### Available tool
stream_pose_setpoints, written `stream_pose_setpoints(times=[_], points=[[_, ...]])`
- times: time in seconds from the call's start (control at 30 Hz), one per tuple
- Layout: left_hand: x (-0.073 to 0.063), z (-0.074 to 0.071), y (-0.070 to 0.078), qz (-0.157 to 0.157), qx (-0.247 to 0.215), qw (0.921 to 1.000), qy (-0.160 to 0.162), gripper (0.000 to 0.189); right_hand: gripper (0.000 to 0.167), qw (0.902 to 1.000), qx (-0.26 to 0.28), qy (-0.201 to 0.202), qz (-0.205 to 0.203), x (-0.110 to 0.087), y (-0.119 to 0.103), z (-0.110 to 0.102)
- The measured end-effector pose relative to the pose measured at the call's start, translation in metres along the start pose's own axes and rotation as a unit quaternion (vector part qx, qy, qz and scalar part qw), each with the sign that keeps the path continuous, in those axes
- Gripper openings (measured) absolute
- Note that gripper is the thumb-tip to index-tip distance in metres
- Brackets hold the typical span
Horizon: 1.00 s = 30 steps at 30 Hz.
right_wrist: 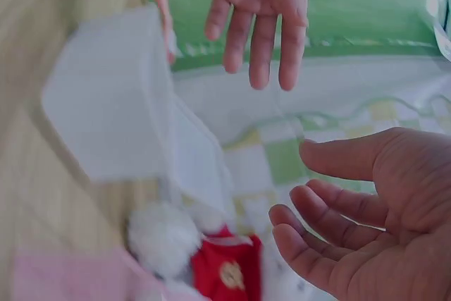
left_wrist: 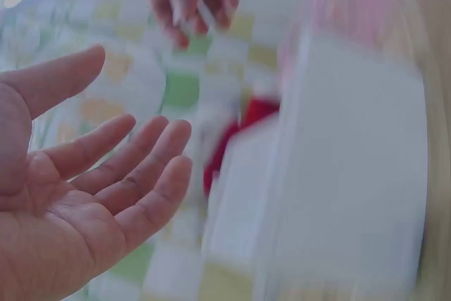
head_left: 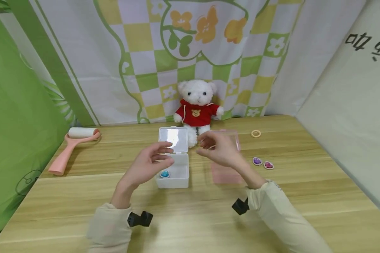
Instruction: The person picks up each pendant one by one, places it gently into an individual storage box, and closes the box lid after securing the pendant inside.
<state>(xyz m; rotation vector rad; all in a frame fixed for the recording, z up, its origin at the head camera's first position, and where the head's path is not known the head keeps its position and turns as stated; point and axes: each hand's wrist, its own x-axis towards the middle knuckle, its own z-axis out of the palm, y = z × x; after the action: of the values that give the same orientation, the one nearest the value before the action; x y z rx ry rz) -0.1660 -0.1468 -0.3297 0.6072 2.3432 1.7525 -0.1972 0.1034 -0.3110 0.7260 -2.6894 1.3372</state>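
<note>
My left hand [head_left: 147, 163] hovers over the left side of a white plastic box [head_left: 174, 182], its fingers relaxed and nothing in them. The box stands with its lid raised, and a blue heart-shaped gem [head_left: 165, 174] with a pale beaded edge shows at its front left. My right hand [head_left: 220, 149] is held above a pink box [head_left: 227, 174] whose clear pink lid is up; its fingers are loosely bent and hold nothing. Both palms face each other in the wrist views, where the white box [left_wrist: 359, 160] appears beside the left hand. The right forearm and hand partly cover the pink box.
A white teddy bear [head_left: 196, 116] in a red hoodie sits behind the boxes against the curtain. On the right lie a wooden ring [head_left: 255, 133], a purple heart gem [head_left: 257, 161] and a pink heart gem [head_left: 268, 165]. A pink-handled lint roller [head_left: 68, 151] rests far left.
</note>
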Motion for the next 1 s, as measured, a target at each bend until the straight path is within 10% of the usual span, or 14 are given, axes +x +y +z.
stream_pose_setpoints(times=[0.27,0.43,0.67,1.0], points=[[0.036,0.073,0.005,0.023,0.019,0.9981,-0.053,0.047,0.027,0.9981,0.020,0.040,0.043,-0.017,0.024,-0.039],[0.050,0.106,-0.009,0.011,0.070,0.9971,-0.028,0.052,0.028,0.9962,0.041,0.044,0.062,-0.033,0.045,-0.046],[0.058,0.131,-0.018,-0.039,0.147,0.9875,0.042,0.070,0.030,0.9952,0.021,0.051,0.081,-0.056,0.074,-0.062],[0.067,0.148,-0.027,-0.079,0.100,0.9903,0.056,0.073,0.032,0.9924,0.008,0.055,0.110,-0.086,0.104,-0.082]])
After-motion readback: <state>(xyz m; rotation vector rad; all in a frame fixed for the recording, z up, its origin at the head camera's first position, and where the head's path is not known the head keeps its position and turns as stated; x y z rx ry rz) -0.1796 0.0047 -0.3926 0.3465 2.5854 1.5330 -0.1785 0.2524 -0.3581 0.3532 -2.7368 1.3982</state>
